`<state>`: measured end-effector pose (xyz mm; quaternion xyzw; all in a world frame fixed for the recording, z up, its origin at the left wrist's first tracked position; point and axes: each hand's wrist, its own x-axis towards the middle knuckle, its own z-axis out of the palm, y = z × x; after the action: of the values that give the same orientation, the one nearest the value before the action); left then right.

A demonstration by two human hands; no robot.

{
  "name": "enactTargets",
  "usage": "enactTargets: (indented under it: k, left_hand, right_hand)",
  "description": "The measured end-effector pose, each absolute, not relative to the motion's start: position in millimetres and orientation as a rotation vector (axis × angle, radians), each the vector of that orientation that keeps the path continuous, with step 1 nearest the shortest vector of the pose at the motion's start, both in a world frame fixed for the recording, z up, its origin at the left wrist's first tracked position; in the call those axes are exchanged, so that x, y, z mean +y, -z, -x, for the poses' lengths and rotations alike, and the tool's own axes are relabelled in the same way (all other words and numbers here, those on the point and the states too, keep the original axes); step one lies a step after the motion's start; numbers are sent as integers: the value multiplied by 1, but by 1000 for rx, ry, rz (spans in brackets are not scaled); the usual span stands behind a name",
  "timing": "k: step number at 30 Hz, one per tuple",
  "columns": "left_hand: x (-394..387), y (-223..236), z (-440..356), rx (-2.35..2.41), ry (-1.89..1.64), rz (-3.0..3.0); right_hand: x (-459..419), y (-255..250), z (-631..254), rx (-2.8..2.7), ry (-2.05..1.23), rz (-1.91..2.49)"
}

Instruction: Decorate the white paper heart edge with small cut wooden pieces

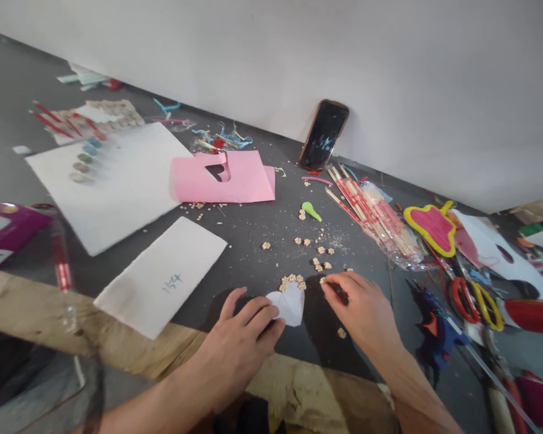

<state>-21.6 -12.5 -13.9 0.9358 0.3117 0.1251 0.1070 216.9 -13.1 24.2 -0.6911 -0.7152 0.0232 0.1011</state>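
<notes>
A small white heart-shaped paper (293,308) lies on the dark table near the front edge. Several beige flower-shaped pieces (292,281) line the upper edge of its right lobe. My left hand (248,328) rests palm down with fingers apart, its fingertips touching the left side of the paper. To the right of the heart, my right hand (362,307) is closed in a pinch on one small beige flower piece (323,281) just above the table. More loose flower pieces (321,250) are scattered beyond the hands, and a single one lies below the right hand.
Pink folded paper (239,181), a white card (163,277) and a white sheet (117,187) lie left. A phone (324,135) leans on the wall. Bagged sticks (380,217), scissors (466,299) and a blue glue gun (441,331) are on the right.
</notes>
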Motion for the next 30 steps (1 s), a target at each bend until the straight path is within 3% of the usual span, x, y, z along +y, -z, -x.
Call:
enactTargets:
  k: [30]
  left_hand:
    - [-11, 9, 23, 909, -330, -2756]
  right_hand:
    - [-27, -10, -197, -2187, -134, 1924]
